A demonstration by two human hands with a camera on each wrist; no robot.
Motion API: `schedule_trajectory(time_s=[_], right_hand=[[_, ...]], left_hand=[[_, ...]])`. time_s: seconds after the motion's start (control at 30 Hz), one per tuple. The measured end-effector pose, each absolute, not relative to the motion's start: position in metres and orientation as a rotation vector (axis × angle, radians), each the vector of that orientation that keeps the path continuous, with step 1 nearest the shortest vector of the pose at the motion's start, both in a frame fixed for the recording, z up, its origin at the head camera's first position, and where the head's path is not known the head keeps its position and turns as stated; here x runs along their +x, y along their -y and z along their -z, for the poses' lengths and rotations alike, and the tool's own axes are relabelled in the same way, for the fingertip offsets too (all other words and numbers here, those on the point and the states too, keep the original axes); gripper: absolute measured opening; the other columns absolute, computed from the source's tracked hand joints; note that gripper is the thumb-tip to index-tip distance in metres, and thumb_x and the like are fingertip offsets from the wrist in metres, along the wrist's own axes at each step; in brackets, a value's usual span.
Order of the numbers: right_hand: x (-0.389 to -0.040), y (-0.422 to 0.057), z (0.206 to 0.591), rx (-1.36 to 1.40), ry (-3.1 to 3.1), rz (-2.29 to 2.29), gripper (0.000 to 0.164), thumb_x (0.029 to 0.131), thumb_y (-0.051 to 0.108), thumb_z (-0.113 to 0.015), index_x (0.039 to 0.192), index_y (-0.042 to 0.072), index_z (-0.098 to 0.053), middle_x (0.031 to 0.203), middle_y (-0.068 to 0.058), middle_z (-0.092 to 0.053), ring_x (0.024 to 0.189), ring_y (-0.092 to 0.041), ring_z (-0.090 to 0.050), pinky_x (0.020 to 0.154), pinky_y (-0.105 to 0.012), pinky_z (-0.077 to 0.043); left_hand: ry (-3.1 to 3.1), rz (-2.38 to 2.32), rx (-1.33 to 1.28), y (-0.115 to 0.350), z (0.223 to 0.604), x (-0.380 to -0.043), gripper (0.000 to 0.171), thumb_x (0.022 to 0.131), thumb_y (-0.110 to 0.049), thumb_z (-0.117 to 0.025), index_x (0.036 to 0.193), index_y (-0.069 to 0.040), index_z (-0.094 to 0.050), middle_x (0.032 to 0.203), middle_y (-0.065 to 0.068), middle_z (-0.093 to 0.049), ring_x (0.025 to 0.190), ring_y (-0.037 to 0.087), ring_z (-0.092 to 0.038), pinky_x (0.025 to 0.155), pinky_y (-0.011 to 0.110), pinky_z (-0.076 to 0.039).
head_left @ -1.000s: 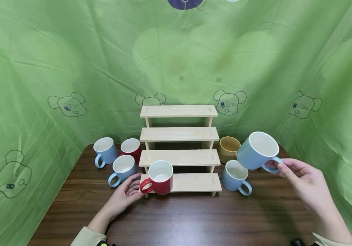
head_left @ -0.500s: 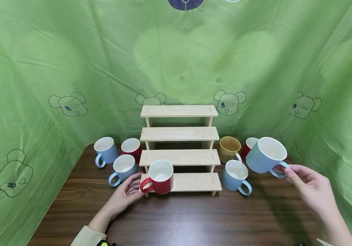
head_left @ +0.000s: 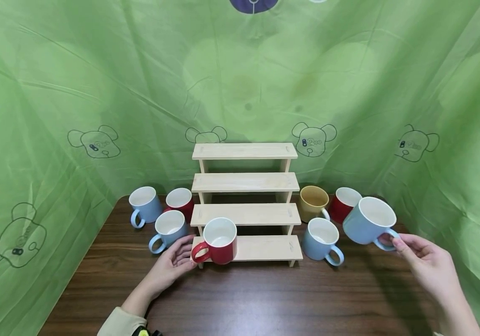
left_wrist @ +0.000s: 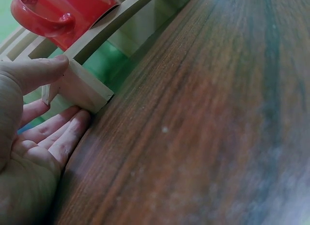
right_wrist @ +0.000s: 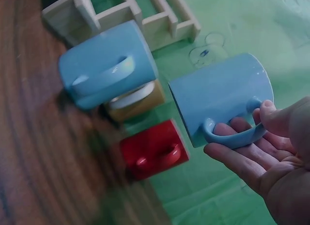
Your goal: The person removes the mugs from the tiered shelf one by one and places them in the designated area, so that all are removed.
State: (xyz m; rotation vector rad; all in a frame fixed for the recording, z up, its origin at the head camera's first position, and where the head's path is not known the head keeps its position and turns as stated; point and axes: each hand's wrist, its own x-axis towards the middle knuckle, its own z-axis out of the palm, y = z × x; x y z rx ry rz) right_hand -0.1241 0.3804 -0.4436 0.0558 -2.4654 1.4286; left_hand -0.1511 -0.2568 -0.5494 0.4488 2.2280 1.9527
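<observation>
My right hand [head_left: 426, 268] pinches the handle of a light blue mug [head_left: 365, 223], thumb on the handle's outer end. The mug is tilted above the table's right side, its white inside showing; in the right wrist view this blue mug [right_wrist: 220, 94] is apart from the others. My left hand [head_left: 168, 266] rests against the left end of the stepped wooden shelf [head_left: 265, 248]. In the left wrist view its thumb [left_wrist: 46, 70] touches the lowest step's corner, and the fingers lie along the side panel [left_wrist: 85, 87]. A red mug [head_left: 225, 249] stands on that step, handle toward the left hand.
Left of the shelf stand two blue mugs [head_left: 145, 207] and a red mug [head_left: 185, 205]. On the right are a blue mug [head_left: 317, 245], a yellow mug [head_left: 309, 210] and a red mug [head_left: 340, 210]. Green cloth [head_left: 240, 93] hangs behind and beside the brown table [head_left: 244, 303].
My right hand has moved right and lower with the blue mug, uncovering the red mug behind it. My left hand has stayed at the shelf.
</observation>
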Motion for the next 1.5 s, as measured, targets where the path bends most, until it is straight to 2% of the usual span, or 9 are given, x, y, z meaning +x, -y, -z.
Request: schedule_trajectory(time_s=[0.07,0.37,0.43,0.6,0.83,1.17,1.5], right_hand=[[-0.124,-0.383,0.451,0.064,2.483,-1.411,0.014,0.109,0.006,-0.068,0.115,-0.001,-0.078,0.099,0.019,-0.082,0.088,0.008,-0.074,0.072,-0.011,-0.056],[-0.128,-0.389,0.476,0.048,2.463,-1.466,0.012,0.107,0.002,-0.068,0.111,-0.003,-0.078,0.096,0.019,-0.081,0.086,0.007,-0.074,0.071,-0.011,-0.056],[-0.129,-0.388,0.48,0.056,2.426,-1.551,0.012,0.107,0.001,-0.068,0.112,-0.006,-0.076,0.097,0.014,-0.082,0.087,0.004,-0.076,0.072,-0.013,-0.058],[-0.13,-0.384,0.488,0.036,2.429,-1.548,0.015,0.107,0.002,-0.069,0.112,-0.012,-0.074,0.095,0.011,-0.082,0.084,0.002,-0.076,0.073,-0.014,-0.059],[-0.133,-0.384,0.495,-0.02,2.503,-1.477,0.019,0.107,0.006,-0.071,0.11,-0.013,-0.073,0.091,0.014,-0.08,0.08,0.001,-0.075,0.072,-0.013,-0.057],[-0.139,-0.389,0.503,0.009,2.5,-1.521,0.022,0.107,0.004,-0.069,0.113,-0.017,-0.07,0.095,0.013,-0.081,0.083,0.0,-0.076,0.073,-0.014,-0.059],[-0.142,-0.391,0.51,0.033,2.465,-1.59,0.02,0.108,0.003,-0.068,0.113,-0.016,-0.072,0.097,0.012,-0.081,0.084,-0.001,-0.076,0.074,-0.016,-0.06]], left_hand=[[-2.232,-1.951,0.464,0.257,0.55,-0.151,0.074,0.102,-0.002,-0.076,0.164,0.004,-0.036,0.146,0.034,-0.057,0.125,0.021,-0.068,0.105,0.023,-0.056],[-2.234,-1.948,0.437,0.256,0.55,-0.152,0.075,0.1,-0.002,-0.077,0.164,0.002,-0.037,0.147,0.032,-0.058,0.125,0.02,-0.069,0.105,0.023,-0.056],[-2.238,-1.949,0.438,0.256,0.551,-0.152,0.075,0.1,-0.002,-0.077,0.164,0.002,-0.037,0.147,0.032,-0.058,0.124,0.02,-0.069,0.104,0.023,-0.057],[-2.232,-1.952,0.443,0.257,0.552,-0.152,0.076,0.101,-0.002,-0.077,0.165,0.002,-0.036,0.147,0.032,-0.058,0.125,0.02,-0.069,0.105,0.023,-0.057],[-2.222,-1.958,0.452,0.257,0.551,-0.151,0.076,0.101,-0.002,-0.077,0.164,0.003,-0.036,0.147,0.032,-0.058,0.125,0.02,-0.069,0.105,0.023,-0.057],[-2.233,-1.956,0.463,0.255,0.548,-0.151,0.074,0.102,-0.001,-0.075,0.164,0.004,-0.036,0.146,0.034,-0.058,0.125,0.023,-0.068,0.105,0.022,-0.056],[-2.228,-1.949,0.452,0.256,0.549,-0.15,0.075,0.102,-0.002,-0.076,0.164,0.004,-0.036,0.147,0.034,-0.057,0.126,0.023,-0.068,0.105,0.023,-0.056]])
